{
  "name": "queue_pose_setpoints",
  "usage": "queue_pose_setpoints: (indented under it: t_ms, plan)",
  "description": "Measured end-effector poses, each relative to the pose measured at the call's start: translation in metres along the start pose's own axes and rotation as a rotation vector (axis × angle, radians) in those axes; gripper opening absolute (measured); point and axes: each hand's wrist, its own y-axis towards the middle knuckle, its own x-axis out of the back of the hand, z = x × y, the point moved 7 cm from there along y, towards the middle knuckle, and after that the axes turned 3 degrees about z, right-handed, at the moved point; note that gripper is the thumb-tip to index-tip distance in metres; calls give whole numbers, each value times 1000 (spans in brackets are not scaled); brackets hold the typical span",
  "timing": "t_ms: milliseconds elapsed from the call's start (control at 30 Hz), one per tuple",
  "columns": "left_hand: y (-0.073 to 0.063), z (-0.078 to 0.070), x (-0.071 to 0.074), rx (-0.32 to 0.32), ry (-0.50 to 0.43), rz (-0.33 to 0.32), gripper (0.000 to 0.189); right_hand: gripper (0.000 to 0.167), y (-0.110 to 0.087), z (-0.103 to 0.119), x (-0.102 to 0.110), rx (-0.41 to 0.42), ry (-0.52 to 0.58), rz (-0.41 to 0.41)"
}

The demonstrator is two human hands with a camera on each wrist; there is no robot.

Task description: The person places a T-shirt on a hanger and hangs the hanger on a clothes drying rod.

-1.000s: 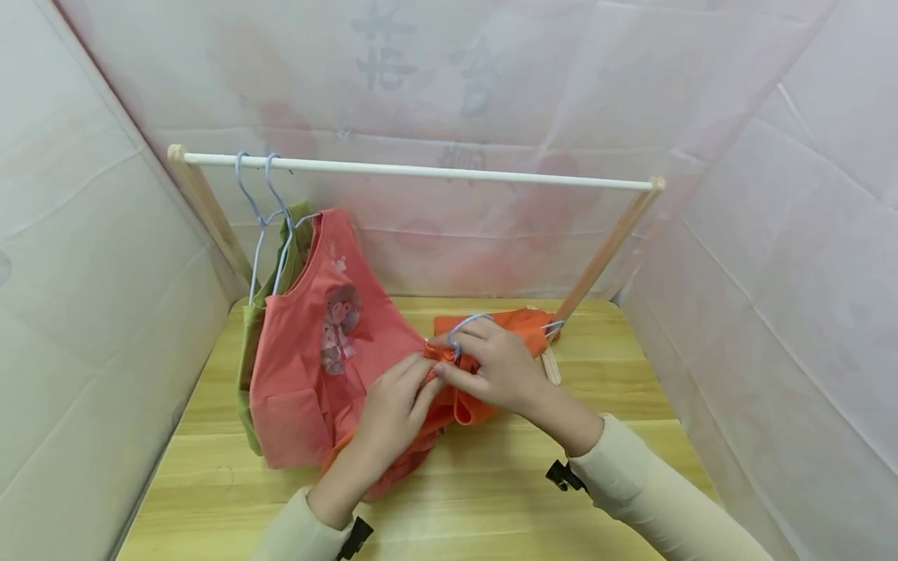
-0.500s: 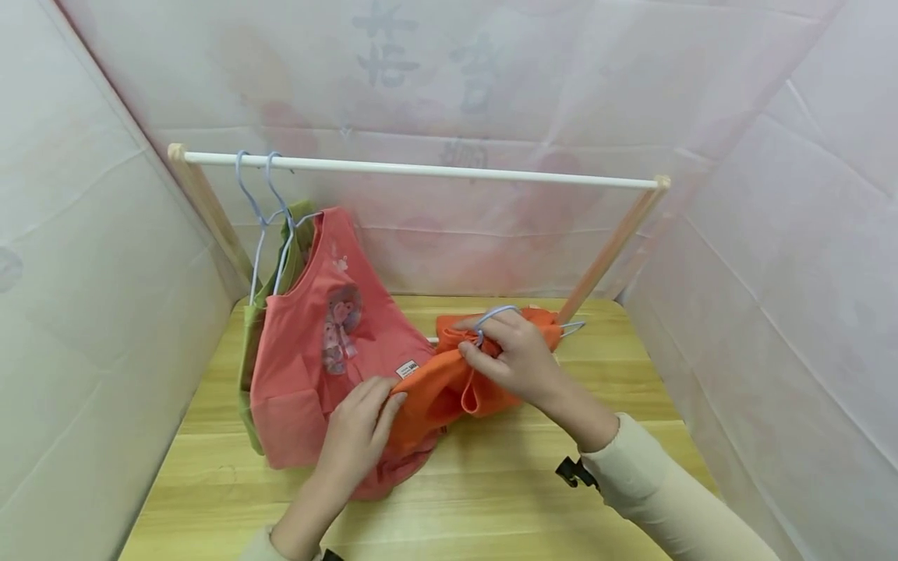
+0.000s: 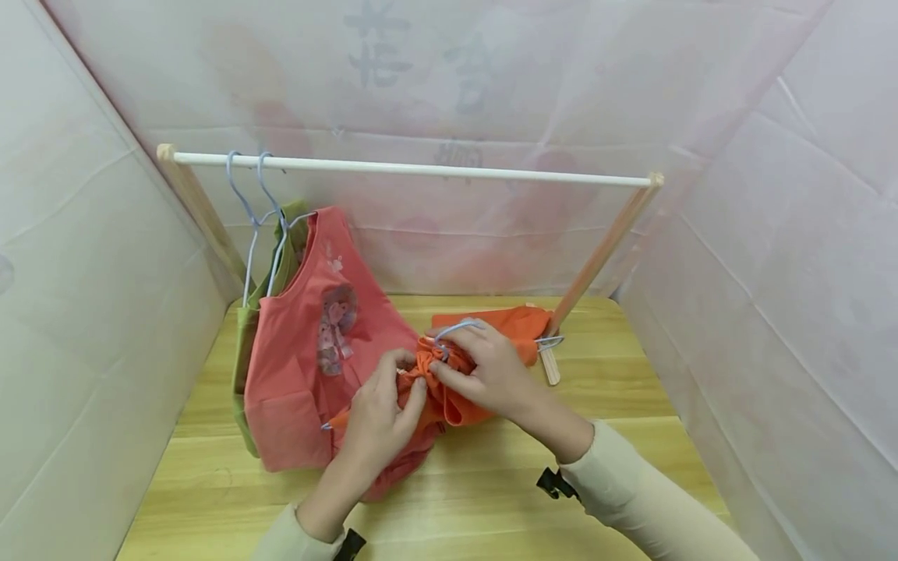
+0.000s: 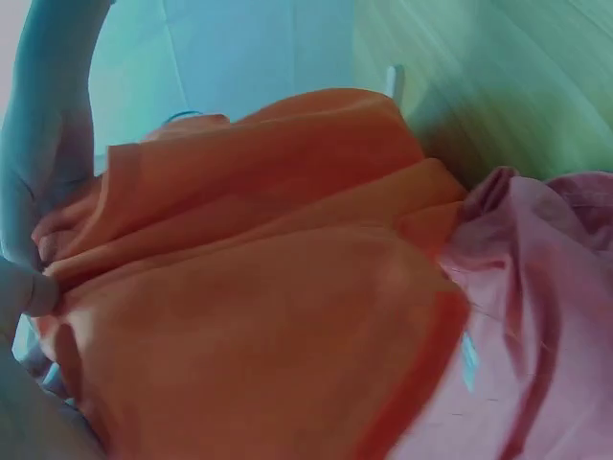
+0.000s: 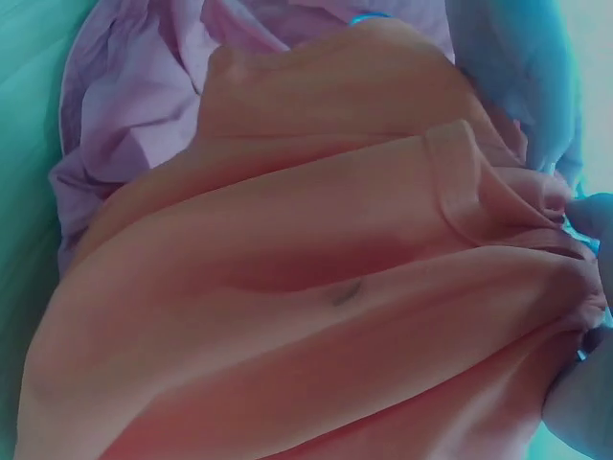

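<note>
An orange garment (image 3: 457, 409) is bunched around a light-blue hanger (image 3: 456, 329), low over the table in the head view. My right hand (image 3: 494, 375) grips the hanger by its neck together with gathered cloth. The fingers and thumb of my left hand (image 3: 382, 407) pinch the orange fabric beside the hook. One hanger tip pokes out at the garment's left end and another at its right. In the left wrist view the orange cloth (image 4: 259, 335) spreads in folds from the fingers. The right wrist view shows more folds of the orange cloth (image 5: 287, 240); much of the hanger is hidden inside.
A rack with a white rod (image 3: 421, 169) and wooden posts stands at the back. At its left end hang a coral-pink sleeveless top (image 3: 295, 374) and a green garment (image 3: 242, 374) on blue hangers. The pink top's lower part spreads beneath the orange cloth on the wooden table (image 3: 561, 467).
My left hand slid left along the orange cloth, then came back right to the gathered part near the hook. The right hand shifted right and back left, still holding the hanger.
</note>
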Motion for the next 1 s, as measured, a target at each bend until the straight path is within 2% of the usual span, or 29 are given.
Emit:
queue_pose_setpoints:
  t_ms: [133,267,333,467,567,667,800,1000]
  plan:
    - [3,-2,-5,57,-57,55,54,37,-1,0,-4,-38,54,39]
    - [5,-2,-13,82,-34,95,54,42,-1,5,-8,-32,73,89]
    - [6,0,-14,82,-31,70,55,46,-1,8,-10,-6,65,107]
    - [7,2,-9,55,-58,-22,54,47,-2,10,-9,45,60,117]
    - [7,3,-4,33,-80,-74,48,47,-5,5,-5,53,45,105]
    - [7,3,1,16,-96,-105,33,49,-7,-2,1,38,29,92]
    - [7,3,4,16,-116,-115,18,48,-12,-13,5,12,28,91]
    - [5,1,2,24,-126,-88,23,49,-18,-21,6,-2,39,83]
